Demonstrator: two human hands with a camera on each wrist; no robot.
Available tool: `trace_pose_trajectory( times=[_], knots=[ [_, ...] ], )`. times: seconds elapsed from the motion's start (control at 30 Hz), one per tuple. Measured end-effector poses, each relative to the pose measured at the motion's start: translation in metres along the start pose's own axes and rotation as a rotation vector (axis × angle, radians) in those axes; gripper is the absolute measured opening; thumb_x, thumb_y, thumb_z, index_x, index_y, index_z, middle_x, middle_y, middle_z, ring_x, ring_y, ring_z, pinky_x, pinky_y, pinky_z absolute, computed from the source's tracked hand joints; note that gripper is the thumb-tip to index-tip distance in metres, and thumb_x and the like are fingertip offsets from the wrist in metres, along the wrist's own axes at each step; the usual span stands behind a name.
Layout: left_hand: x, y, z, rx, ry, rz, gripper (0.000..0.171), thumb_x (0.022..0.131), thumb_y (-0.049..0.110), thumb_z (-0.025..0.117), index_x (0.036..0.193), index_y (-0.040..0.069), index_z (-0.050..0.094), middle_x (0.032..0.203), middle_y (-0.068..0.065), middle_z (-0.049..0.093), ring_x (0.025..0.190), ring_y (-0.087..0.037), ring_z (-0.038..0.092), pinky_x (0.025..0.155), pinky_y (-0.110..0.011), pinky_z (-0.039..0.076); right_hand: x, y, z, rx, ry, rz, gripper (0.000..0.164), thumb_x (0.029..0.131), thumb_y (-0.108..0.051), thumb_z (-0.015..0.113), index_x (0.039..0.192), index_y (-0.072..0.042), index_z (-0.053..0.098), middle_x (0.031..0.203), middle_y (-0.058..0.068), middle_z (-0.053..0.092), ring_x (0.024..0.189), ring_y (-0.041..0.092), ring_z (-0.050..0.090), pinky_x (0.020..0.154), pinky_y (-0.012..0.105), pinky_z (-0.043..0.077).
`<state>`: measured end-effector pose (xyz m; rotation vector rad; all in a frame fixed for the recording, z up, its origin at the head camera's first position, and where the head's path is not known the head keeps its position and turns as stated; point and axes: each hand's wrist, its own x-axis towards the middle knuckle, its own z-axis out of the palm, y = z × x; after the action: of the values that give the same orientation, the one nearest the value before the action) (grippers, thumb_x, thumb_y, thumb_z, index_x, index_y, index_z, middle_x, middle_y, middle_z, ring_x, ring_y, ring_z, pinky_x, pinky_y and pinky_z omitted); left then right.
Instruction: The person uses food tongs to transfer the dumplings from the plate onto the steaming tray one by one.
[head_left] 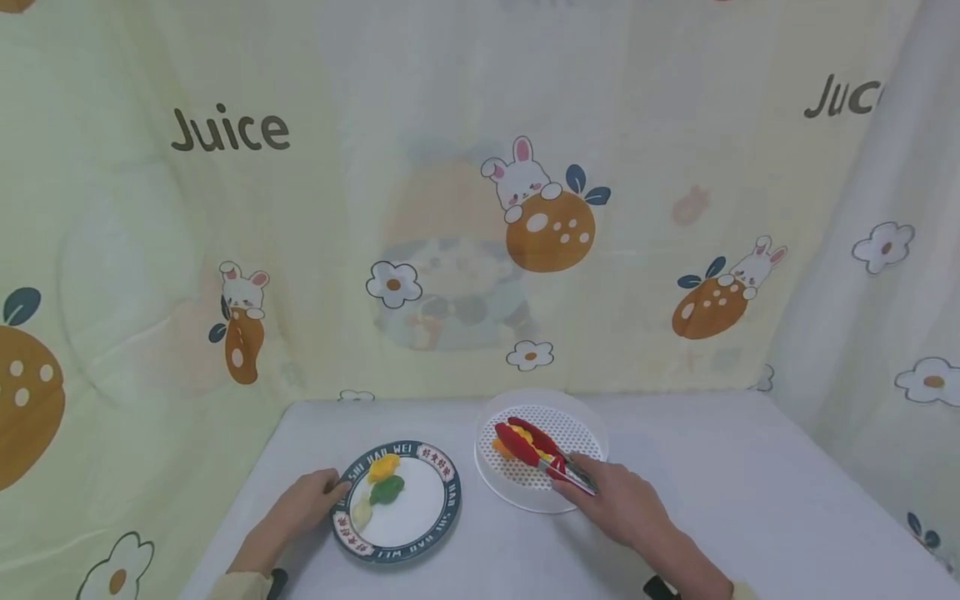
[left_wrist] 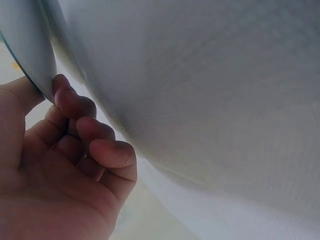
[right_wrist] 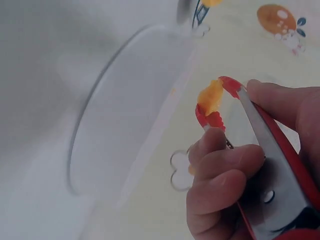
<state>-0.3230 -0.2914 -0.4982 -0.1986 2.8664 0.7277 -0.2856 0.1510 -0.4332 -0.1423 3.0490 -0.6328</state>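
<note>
My left hand [head_left: 306, 497] pinches the left rim of a round white plate [head_left: 412, 510] with a dark blue lettered border. On its upper left side lie a yellow piece [head_left: 383, 467], a green piece [head_left: 387, 490] and a pale piece [head_left: 362, 512], dumpling-like in shape. My right hand [head_left: 618, 504] grips red-tipped metal tongs [head_left: 551, 442] over a white perforated steamer tray [head_left: 540, 503]. Between the tong tips is a yellow piece [right_wrist: 211, 96], clearest in the right wrist view. An orange piece [head_left: 501, 450] shows beside the tips, partly hidden by them.
A pale cloth covers the table [head_left: 750, 500]. Behind and at both sides hangs a curtain [head_left: 450, 100] printed with rabbits, oranges and flowers. The plate and the steamer tray stand side by side with a narrow gap.
</note>
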Motion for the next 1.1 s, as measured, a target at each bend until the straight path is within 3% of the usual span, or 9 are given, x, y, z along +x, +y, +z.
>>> trace_pose_trajectory(
  times=[0.23, 0.5, 0.73, 1.1],
  knots=[
    [0.001, 0.003, -0.001, 0.016, 0.013, 0.027, 0.025, 0.102, 0.031, 0.057, 0.088, 0.010, 0.060, 0.075, -0.004, 0.055, 0.071, -0.016, 0.051, 0.064, -0.031, 0.043, 0.007, 0.021, -0.010, -0.035, 0.040, -0.015, 0.073, 0.090, -0.060, 0.064, 0.140, -0.007, 0.056, 0.107, 0.009, 0.072, 0.077, 0.017, 0.055, 0.056, 0.029, 0.040],
    [0.001, 0.001, -0.003, 0.017, 0.017, 0.034, 0.026, 0.102, 0.031, 0.057, 0.087, 0.011, 0.059, 0.074, -0.004, 0.055, 0.070, -0.017, 0.051, 0.063, -0.031, 0.042, 0.016, 0.033, -0.018, -0.073, 0.045, -0.021, 0.061, 0.093, -0.047, 0.066, 0.132, -0.001, 0.057, 0.072, 0.001, 0.057, 0.061, 0.016, 0.049, 0.050, 0.028, 0.039],
    [0.001, 0.000, -0.003, 0.019, 0.011, 0.025, 0.026, 0.102, 0.032, 0.057, 0.088, 0.010, 0.059, 0.075, -0.004, 0.055, 0.071, -0.017, 0.051, 0.064, -0.031, 0.043, 0.026, 0.029, -0.022, -0.147, -0.004, 0.002, 0.052, 0.092, -0.042, 0.069, 0.121, 0.001, 0.061, 0.072, 0.004, 0.057, 0.062, 0.018, 0.050, 0.052, 0.028, 0.040],
    [0.001, 0.000, 0.003, 0.028, 0.005, 0.021, 0.026, 0.102, 0.031, 0.056, 0.088, 0.010, 0.060, 0.075, -0.004, 0.056, 0.071, -0.017, 0.051, 0.064, -0.031, 0.043, 0.032, 0.025, -0.017, -0.195, -0.060, 0.059, 0.054, 0.090, -0.042, 0.073, 0.117, 0.004, 0.062, 0.071, 0.007, 0.056, 0.063, 0.020, 0.051, 0.056, 0.027, 0.042]
  ],
)
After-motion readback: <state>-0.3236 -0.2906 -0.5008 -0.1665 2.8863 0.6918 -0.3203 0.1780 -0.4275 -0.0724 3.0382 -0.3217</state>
